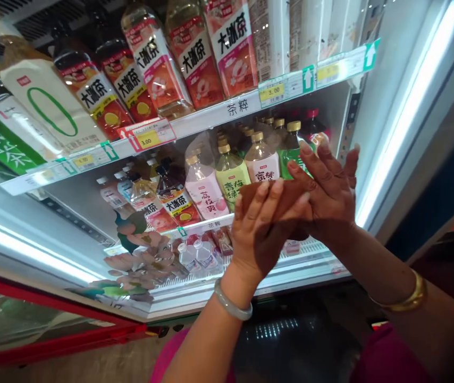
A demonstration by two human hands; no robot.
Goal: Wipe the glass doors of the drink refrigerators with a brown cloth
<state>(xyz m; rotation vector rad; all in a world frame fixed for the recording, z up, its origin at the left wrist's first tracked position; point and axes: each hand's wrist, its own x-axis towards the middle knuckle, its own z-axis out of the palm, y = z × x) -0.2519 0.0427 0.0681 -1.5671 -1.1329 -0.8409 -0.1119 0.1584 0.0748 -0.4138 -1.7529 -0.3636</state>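
My left hand [257, 234], with a pale bangle at the wrist, is raised before an upright drinks cooler. Its fingers close over a flat brown piece that looks like a folded cloth [291, 192]. Close to the right, my right hand [330, 194] is open with its fingers spread, a gold bangle on that arm. Its palm side is by the brown piece; whether it grips any of it I cannot tell. Behind the hands stand a peach drink bottle [262, 159], a green-labelled bottle [293, 146] and a pale yellow-green bottle [230, 173], none of them touched.
The upper shelf edge [199, 121] carries price tags and large tea bottles [151, 58]. Small clear bottles [197, 255] stand on the bottom rack. A lit strip [410, 106] runs down the right side; a red frame [63, 343] is at lower left.
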